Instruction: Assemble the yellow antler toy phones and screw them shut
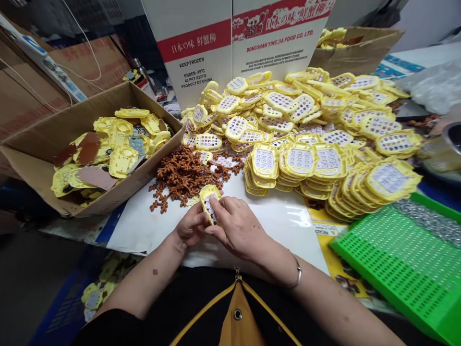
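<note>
Between my two hands is a small yellow plastic shell [210, 198] with a pale button pad lying inside it. My left hand [192, 225] grips the shell by its left side and lower end, fingers closed round it. My right hand [236, 223] is closed against its right side, with the fingers pressing over the pad; the fingertips partly cover it. Just beyond my hands lies a heap of brown branched plastic pieces [180, 175]. To the right, neat stacks of yellow shells with pads in them [298, 161] stand on the white sheet [284, 211].
A cardboard box [144, 194] of yellow parts and boards stands at left. Behind the stacks is a large pile of yellow shells [281, 102], against a white carton [201, 57]. A green basket [403, 269] with small metal parts [428, 223] sits at right, near a tape roll [450, 149].
</note>
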Demonstrator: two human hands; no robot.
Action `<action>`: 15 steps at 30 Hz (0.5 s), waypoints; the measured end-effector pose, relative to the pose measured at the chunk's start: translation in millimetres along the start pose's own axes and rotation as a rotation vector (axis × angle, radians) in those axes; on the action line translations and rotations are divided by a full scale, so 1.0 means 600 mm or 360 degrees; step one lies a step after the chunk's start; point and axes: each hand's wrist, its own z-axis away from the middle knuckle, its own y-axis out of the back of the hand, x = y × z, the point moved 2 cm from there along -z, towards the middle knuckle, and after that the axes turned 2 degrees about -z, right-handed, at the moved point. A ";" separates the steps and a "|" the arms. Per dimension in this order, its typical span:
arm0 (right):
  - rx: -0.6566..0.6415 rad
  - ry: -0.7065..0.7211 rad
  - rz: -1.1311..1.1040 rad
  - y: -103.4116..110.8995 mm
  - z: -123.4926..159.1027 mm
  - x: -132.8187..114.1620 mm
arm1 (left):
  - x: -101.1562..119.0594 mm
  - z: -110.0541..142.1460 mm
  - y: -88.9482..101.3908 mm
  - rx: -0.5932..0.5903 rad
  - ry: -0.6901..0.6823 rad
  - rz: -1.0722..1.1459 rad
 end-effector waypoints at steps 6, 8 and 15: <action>0.0049 -0.0186 -0.0354 0.001 0.004 -0.009 | 0.000 0.000 -0.003 0.0086 -0.0122 -0.0134; 0.0088 -0.0194 -0.0498 0.006 0.004 -0.010 | 0.005 0.002 -0.005 0.0079 -0.0183 -0.0178; 0.0469 -0.0025 -0.0487 0.040 0.002 0.020 | 0.036 0.006 -0.006 0.0119 -0.0218 0.0030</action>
